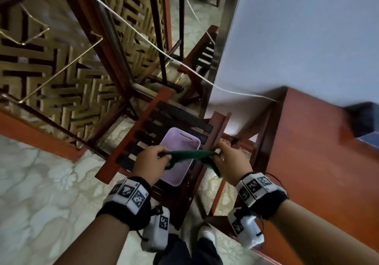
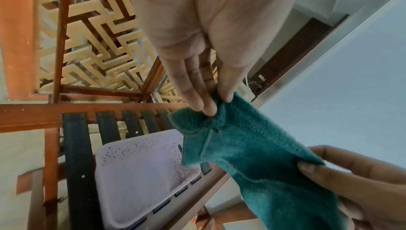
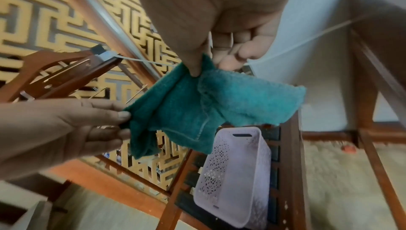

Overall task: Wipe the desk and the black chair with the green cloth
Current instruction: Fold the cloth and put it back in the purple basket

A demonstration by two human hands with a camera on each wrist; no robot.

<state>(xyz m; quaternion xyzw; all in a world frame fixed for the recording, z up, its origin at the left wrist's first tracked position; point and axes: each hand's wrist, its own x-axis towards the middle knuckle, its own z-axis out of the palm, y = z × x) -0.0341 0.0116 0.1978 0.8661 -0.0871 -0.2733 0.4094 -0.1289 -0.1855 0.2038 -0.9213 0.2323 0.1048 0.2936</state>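
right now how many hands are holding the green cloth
2. The left hand pinches the left end of the cloth, the right hand the right end, above the basket on the chair.

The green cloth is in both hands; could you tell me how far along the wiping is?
Done: the green cloth is picked up. In hand: left hand and right hand pinch it, spread above the lilac basket on the black chair. Left: wiping chair and desk; the cloth touches neither.
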